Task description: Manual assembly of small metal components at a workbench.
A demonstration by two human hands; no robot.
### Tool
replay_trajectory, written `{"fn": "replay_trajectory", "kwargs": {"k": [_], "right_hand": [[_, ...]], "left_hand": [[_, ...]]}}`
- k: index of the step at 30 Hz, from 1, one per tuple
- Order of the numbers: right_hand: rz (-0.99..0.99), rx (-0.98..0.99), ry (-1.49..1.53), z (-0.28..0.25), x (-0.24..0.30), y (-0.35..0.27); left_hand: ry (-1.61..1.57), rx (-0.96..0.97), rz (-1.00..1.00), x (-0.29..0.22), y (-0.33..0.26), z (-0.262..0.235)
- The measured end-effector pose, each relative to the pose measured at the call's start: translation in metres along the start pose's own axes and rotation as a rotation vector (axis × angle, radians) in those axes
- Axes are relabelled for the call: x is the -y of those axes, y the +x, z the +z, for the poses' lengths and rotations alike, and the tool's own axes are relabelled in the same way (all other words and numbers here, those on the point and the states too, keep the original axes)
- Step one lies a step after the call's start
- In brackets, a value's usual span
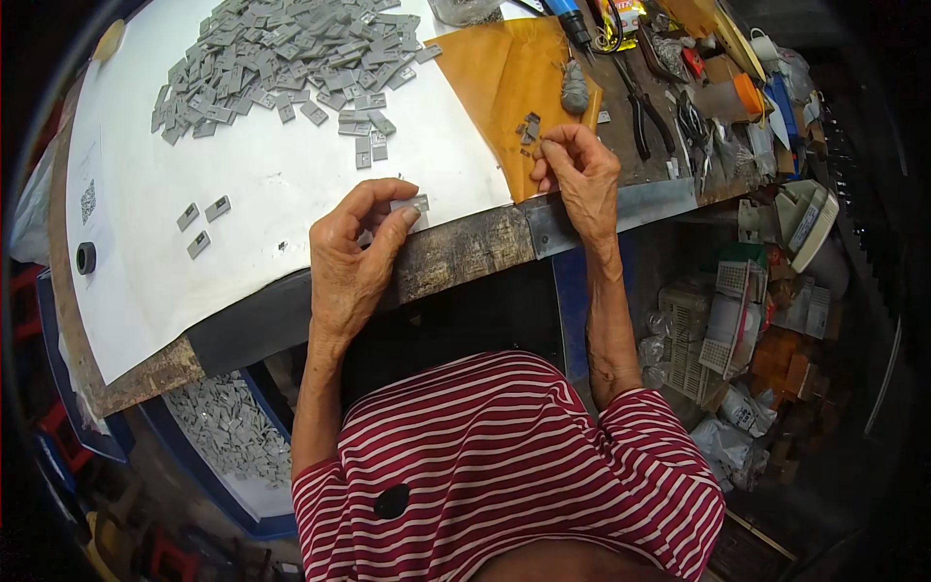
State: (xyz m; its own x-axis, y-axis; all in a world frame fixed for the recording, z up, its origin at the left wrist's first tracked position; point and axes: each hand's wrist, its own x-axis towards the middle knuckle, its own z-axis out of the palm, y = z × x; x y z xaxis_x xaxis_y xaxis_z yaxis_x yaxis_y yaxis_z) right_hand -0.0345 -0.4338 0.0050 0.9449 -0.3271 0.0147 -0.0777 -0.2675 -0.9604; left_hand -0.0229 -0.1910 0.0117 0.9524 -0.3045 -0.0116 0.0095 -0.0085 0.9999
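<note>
Left hand [354, 257]: at the near edge of the workbench, thumb and fingers pinching one small grey plastic piece [409, 205] just above the white sheet [281, 194].
Right hand [580, 175]: over the near edge of the orange sheet [495, 73], fingertips pressed together on something too small to make out.
Grey pile [281, 58]: heaped toward the far edge of the white sheet, loose pieces trailing down toward the near side.
Stray pieces [204, 223]: three, lying apart near the sheet's left side.
Small cluster [529, 128]: a few grey bits on the orange sheet, just beside the right fingertips.
Pliers [640, 112]: on the bare bench toward the right edge, among assorted tools.
Blue tray [233, 436]: below the bench's near-left corner, holding more grey pieces.
</note>
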Motion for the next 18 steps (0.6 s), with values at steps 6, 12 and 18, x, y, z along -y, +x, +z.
{"fn": "replay_trajectory", "kwargs": {"k": [6, 12, 18], "right_hand": [[0.006, 0.023, -0.034, -0.001, 0.0, -0.003], [-0.028, -0.007, -0.122, 0.004, 0.011, -0.01], [-0.077, 0.04, -0.009, 0.027, 0.022, -0.018]], "left_hand": [[-0.011, -0.008, -0.02, -0.002, 0.0, -0.001], [-0.084, -0.018, -0.067, -0.004, 0.001, -0.002], [-0.147, 0.034, -0.06, 0.0, 0.004, -0.005]]}}
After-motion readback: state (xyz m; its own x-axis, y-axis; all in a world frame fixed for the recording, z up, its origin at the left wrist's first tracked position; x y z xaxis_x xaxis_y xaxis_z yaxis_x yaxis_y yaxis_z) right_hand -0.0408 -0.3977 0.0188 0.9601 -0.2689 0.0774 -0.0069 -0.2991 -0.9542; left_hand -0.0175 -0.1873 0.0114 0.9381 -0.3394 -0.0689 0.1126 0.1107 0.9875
